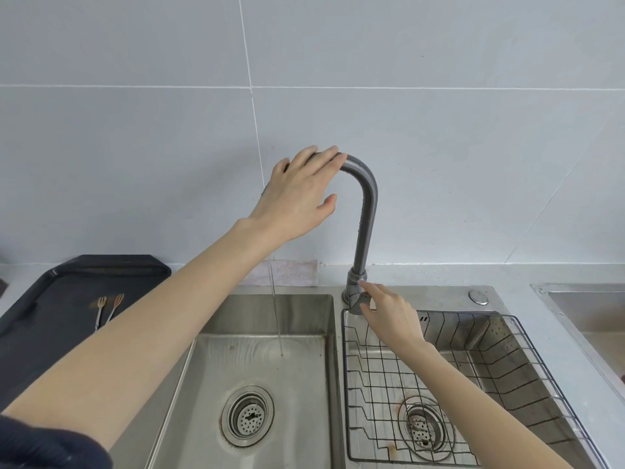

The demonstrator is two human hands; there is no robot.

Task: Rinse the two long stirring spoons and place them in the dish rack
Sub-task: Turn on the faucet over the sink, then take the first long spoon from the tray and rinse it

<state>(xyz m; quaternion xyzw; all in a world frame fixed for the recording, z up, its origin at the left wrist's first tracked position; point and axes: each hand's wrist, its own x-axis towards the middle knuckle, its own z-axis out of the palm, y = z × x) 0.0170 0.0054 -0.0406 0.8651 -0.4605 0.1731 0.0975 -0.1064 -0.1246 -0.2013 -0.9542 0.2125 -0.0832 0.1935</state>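
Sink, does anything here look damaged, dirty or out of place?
Rust-brown stains ring the right drain under the wire dish rack, with fainter marks by the left drain. A pale patch covers the wall joint behind the sink, like a repair.

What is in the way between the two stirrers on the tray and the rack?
Only the person's own left arm, reaching across to the faucet, lies between the stirrers on the tray and the rack. A thin stream falls between them too.
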